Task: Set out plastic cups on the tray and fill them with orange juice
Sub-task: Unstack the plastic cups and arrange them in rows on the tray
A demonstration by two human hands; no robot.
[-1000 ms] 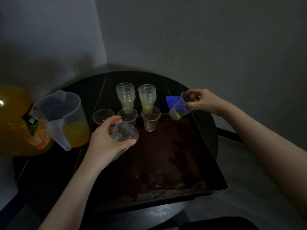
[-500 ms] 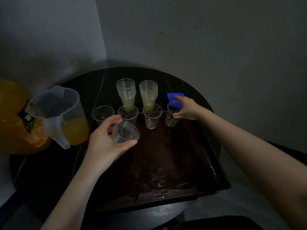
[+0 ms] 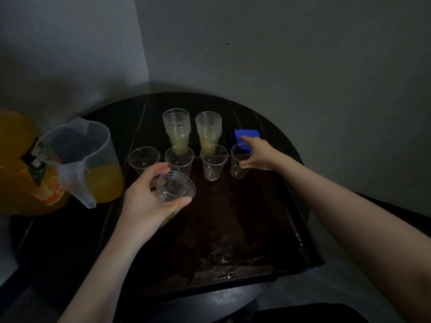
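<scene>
Right hand (image 3: 258, 155) pinches the rim of the fourth cup (image 3: 239, 165), standing upright at the tray's (image 3: 312, 252) far edge. Left hand (image 3: 149, 197) grips a tilted cup stack (image 3: 175, 187) above the tray, just beside the jug (image 3: 93, 164).

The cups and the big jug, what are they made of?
The small clear cups look like thin glossy plastic: the dark tray shows through them. The big translucent jug looks like cloudier, frosted plastic; its orange juice shows only hazily.

the left hand (image 3: 144, 201) is curling its fingers in a grip; the right hand (image 3: 258, 155) is reaching forward, fingers pinching.
</scene>
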